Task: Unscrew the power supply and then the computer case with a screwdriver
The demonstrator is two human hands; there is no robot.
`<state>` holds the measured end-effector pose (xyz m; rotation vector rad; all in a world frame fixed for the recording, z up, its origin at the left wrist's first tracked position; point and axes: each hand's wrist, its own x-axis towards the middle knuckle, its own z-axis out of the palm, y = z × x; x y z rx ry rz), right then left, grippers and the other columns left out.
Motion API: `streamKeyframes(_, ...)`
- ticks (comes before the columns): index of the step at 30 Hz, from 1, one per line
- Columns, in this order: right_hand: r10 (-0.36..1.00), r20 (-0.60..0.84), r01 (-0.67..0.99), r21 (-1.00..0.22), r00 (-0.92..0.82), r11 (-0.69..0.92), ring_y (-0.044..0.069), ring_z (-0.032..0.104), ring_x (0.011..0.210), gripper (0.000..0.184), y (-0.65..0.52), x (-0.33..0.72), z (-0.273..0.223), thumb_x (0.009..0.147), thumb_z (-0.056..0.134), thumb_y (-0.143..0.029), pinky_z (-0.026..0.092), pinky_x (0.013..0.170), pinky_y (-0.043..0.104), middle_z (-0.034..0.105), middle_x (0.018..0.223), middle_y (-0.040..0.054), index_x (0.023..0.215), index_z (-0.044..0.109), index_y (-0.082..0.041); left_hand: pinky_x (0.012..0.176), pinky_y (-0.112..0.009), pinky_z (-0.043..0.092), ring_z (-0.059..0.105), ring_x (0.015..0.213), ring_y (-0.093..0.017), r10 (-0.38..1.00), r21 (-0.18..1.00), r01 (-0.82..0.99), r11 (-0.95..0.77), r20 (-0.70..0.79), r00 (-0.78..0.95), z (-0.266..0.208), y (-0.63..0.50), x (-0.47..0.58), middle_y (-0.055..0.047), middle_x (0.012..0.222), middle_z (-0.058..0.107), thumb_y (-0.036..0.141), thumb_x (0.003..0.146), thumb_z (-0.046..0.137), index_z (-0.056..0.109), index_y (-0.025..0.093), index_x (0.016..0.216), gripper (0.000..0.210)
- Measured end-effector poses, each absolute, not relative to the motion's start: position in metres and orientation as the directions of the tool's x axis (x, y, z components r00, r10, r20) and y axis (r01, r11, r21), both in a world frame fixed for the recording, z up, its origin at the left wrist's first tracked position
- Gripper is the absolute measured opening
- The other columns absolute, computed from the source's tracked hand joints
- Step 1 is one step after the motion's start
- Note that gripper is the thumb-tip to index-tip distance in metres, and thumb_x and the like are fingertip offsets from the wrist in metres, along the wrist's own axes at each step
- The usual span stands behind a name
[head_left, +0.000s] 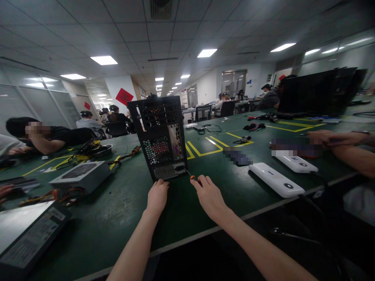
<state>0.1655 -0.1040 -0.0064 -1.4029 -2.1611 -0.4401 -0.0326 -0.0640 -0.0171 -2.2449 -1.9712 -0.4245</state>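
A black computer case [159,136] stands upright on the green table, its rear side facing me with metal ports and perforated panels. My left hand [158,194] is closed on the case's lower left edge, fingers curled against it. In my right hand [208,193] is a small screwdriver [192,178] with an orange and black handle. Its thin shaft points up and left to the case's lower right corner, by the power supply opening. Whether the tip sits in a screw is too small to tell.
Two loose power supplies, a grey one [83,175] and a nearer one [29,234], lie left with cables. To the right are white devices [275,179], a blurred phone [238,156], another person's hands [328,138] and black monitors [310,93].
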Motion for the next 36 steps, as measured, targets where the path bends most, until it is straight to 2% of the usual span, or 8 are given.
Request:
streamKeyframes(5, 0.746, 0.615, 0.905, -0.12, -0.254, 0.407, 0.016, 0.046, 0.08, 0.031, -0.11, 0.166, -0.007, 0.081, 0.039, -0.011, 0.042, 0.066, 0.028, 0.048, 0.09, 0.0065, 0.11, 0.047, -0.019, 0.072, -0.025, 0.037, 0.05, 0.086, -0.016, 0.949, 0.117, 0.982, -0.145, 0.298, 0.105, -0.015, -0.066, -0.032, -0.006, 0.093, 0.054, 0.021, 0.081, 0.036, 0.06, 0.019, 0.088, 0.025)
streamKeyframes(8, 0.754, 0.625, 0.88, -0.221, -0.202, 0.42, 0.016, 0.048, 0.079, 0.029, -0.115, 0.169, -0.012, 0.081, 0.04, -0.013, 0.043, 0.066, 0.029, 0.049, 0.089, 0.0059, 0.107, 0.048, -0.019, 0.069, -0.026, 0.038, 0.051, 0.083, -0.016, 0.94, 0.23, 0.961, -0.154, 0.335, 0.07, -0.015, -0.066, -0.033, -0.006, 0.092, 0.055, 0.022, 0.08, 0.04, 0.06, 0.019, 0.084, 0.021)
streamKeyframes(13, 0.756, 0.637, 0.775, -0.399, -0.151, 0.49, 0.016, 0.051, 0.078, 0.025, -0.129, 0.168, -0.019, 0.079, 0.043, -0.014, 0.045, 0.067, 0.03, 0.05, 0.085, 0.004, 0.102, 0.051, -0.021, 0.065, -0.025, 0.041, 0.054, 0.075, -0.015, 0.954, 0.675, 0.73, -0.102, 0.275, -0.121, -0.017, -0.058, -0.035, -0.005, 0.084, 0.06, 0.029, 0.074, 0.049, 0.061, 0.017, 0.079, 0.017)
streamKeyframes(15, 0.758, 0.636, 0.721, -0.456, -0.147, 0.522, 0.015, 0.051, 0.078, 0.025, -0.138, 0.164, -0.02, 0.079, 0.042, -0.014, 0.045, 0.068, 0.03, 0.05, 0.086, 0.0037, 0.102, 0.05, -0.021, 0.06, -0.023, 0.042, 0.055, 0.072, -0.014, 0.967, 0.874, 0.476, -0.096, 0.196, -0.165, -0.019, -0.055, -0.036, -0.006, 0.08, 0.061, 0.032, 0.072, 0.051, 0.061, 0.015, 0.081, 0.021)
streamKeyframes(17, 0.766, 0.626, 0.672, -0.505, -0.148, 0.542, 0.014, 0.052, 0.078, 0.027, -0.147, 0.158, -0.022, 0.079, 0.041, -0.013, 0.045, 0.068, 0.029, 0.05, 0.088, 0.0038, 0.104, 0.049, -0.021, 0.054, -0.019, 0.041, 0.056, 0.066, -0.011, 0.98, 0.985, 0.165, -0.056, 0.086, -0.181, -0.02, -0.053, -0.036, -0.006, 0.078, 0.061, 0.033, 0.071, 0.053, 0.06, 0.013, 0.081, 0.023)
streamKeyframes(20, 0.766, 0.627, 0.618, -0.547, -0.144, 0.564, 0.014, 0.052, 0.078, 0.028, -0.157, 0.15, -0.027, 0.079, 0.04, -0.013, 0.045, 0.069, 0.028, 0.05, 0.088, 0.0038, 0.104, 0.049, -0.022, 0.05, -0.015, 0.041, 0.055, 0.061, -0.007, 0.983, 0.978, -0.205, 0.047, -0.081, -0.163, -0.019, -0.054, -0.037, -0.006, 0.078, 0.062, 0.025, 0.069, 0.059, 0.06, 0.011, 0.078, 0.017)
streamKeyframes(23, 0.758, 0.635, 0.592, -0.556, -0.149, 0.583, 0.014, 0.053, 0.077, 0.027, -0.162, 0.144, -0.032, 0.079, 0.04, -0.013, 0.045, 0.069, 0.028, 0.05, 0.086, 0.0038, 0.103, 0.05, -0.022, 0.05, -0.013, 0.043, 0.057, 0.062, -0.006, 0.978, 0.906, -0.404, 0.131, -0.184, -0.094, -0.015, -0.057, -0.038, -0.007, 0.081, 0.063, 0.017, 0.068, 0.06, 0.06, 0.011, 0.079, 0.012)
streamKeyframes(36, 0.711, 0.695, 0.593, -0.531, -0.103, 0.605, 0.014, 0.054, 0.077, 0.027, -0.16, 0.133, -0.031, 0.08, 0.038, -0.014, 0.046, 0.068, 0.026, 0.051, 0.087, 0.0052, 0.102, 0.051, -0.021, 0.057, -0.016, 0.051, 0.062, 0.075, -0.011, 0.958, 0.765, -0.584, 0.27, -0.273, 0.085, -0.008, -0.065, -0.032, -0.008, 0.089, 0.064, 0.014, 0.071, 0.058, 0.06, 0.011, 0.086, 0.015)
